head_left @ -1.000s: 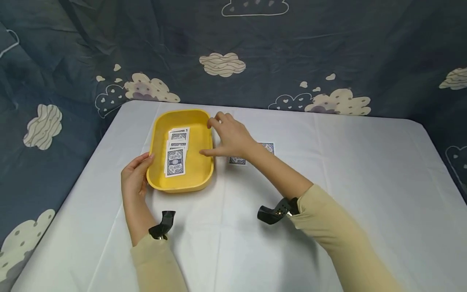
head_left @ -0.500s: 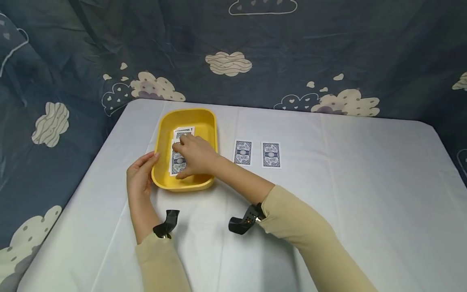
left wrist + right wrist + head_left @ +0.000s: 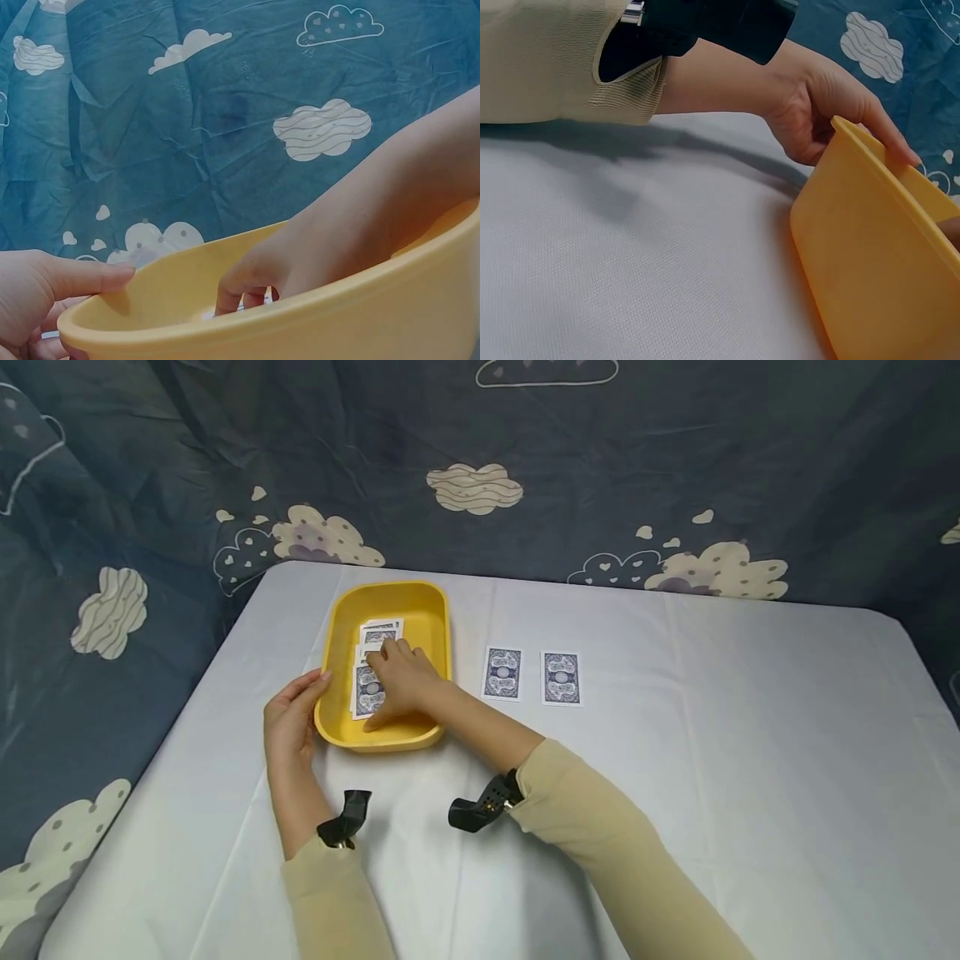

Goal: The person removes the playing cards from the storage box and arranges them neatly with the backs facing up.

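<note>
Yellow tray point(image 3: 420, 610), pinched at its left side by our left hand point(image 3: 288, 727), thumb inside, fingers outside. Our right hand point(image 3: 405, 683) down inside tray, thumb apart from bent fingers, over cards point(image 3: 367, 697); whether it grips one, we cannot tell (tips partly hidden). Those overlap in column, patterned backs showing. Right of tray, inner card point(image 3: 502, 673) and outer card point(image 3: 562, 678), separate, on white cloth point(image 3: 750, 760). Behind: dark curtain point(image 3: 600, 452).
</note>
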### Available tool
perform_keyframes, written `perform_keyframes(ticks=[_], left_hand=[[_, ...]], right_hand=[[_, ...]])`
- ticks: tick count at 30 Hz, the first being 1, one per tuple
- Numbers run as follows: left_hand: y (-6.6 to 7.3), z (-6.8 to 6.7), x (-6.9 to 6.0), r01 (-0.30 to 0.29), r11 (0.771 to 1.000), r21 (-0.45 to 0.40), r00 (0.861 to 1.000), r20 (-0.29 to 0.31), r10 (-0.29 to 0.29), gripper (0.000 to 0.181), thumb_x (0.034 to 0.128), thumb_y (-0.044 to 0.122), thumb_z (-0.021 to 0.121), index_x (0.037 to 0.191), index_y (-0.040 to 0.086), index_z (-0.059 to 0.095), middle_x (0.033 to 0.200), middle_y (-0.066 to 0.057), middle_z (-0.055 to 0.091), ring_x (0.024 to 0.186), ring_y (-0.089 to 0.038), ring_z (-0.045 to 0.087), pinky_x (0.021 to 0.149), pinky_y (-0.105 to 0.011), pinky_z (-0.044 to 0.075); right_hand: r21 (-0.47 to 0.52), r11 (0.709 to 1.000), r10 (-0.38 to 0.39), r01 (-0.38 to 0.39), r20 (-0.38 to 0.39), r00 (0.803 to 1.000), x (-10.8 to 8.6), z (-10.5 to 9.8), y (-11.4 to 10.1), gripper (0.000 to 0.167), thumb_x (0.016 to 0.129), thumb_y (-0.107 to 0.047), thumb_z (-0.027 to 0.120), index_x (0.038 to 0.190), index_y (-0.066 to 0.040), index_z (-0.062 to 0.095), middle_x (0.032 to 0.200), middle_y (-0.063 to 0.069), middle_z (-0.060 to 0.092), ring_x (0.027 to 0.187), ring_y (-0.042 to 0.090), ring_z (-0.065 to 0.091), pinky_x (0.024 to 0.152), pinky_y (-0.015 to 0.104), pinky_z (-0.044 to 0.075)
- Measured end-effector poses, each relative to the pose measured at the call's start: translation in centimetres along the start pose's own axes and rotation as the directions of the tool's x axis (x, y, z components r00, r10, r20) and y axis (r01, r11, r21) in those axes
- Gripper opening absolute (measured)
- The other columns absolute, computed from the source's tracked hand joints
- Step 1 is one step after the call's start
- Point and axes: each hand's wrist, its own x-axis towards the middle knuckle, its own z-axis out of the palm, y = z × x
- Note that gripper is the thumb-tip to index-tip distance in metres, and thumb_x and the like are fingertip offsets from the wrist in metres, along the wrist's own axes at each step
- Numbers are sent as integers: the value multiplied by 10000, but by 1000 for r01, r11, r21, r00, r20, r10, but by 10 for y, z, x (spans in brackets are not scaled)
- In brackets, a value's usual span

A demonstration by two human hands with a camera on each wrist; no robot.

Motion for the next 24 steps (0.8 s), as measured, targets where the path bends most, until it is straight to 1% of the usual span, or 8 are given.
perform_keyframes(ticks=[2,6,13,19,24], left_hand=[[1,-1,0,6,1000,-12,1000,2,-6,197,730,135,788,898,121,687,993,-16,605,888,-118,599,685,-169,525],[1,-1,0,4,1000,5,1000,-5,-4,219,721,155,797,905,119,685,1000,-15,599,887,-112,593,675,-159,520],[2,-1,-2,2,1000,6,1000,-9,-2,276,711,171,806,948,104,681,1020,-14,595,908,-120,588,693,-154,517],[2,0,-3,-1,1000,8,1000,-7,1,259,731,162,790,956,103,677,1013,-11,598,924,-123,583,704,-158,515],[0,1,-2,-6,1000,11,1000,-3,6,238,739,160,784,947,110,680,1004,-13,604,901,-120,593,680,-166,519]], right_hand=[[8,1000,1,-1,10,1000,1,0,0,1012,570,-699,720,1343,-130,399,1246,62,375,1092,192,338,821,276,344],[17,1000,0,-1,18,1000,1,-1,-1,1008,582,-688,722,1351,-124,396,1272,57,372,1108,185,336,829,268,342],[30,1000,5,-6,31,1000,3,-1,-2,998,566,-657,754,1325,-104,415,1182,57,404,1046,185,348,837,268,332],[12,1000,2,-2,38,999,3,-2,-3,948,536,-661,768,1234,-95,470,1076,45,415,994,189,349,832,282,315],[7,1000,18,-19,48,999,-1,-4,-3,863,520,-660,777,1141,-122,513,1039,31,401,972,183,340,818,287,297]])
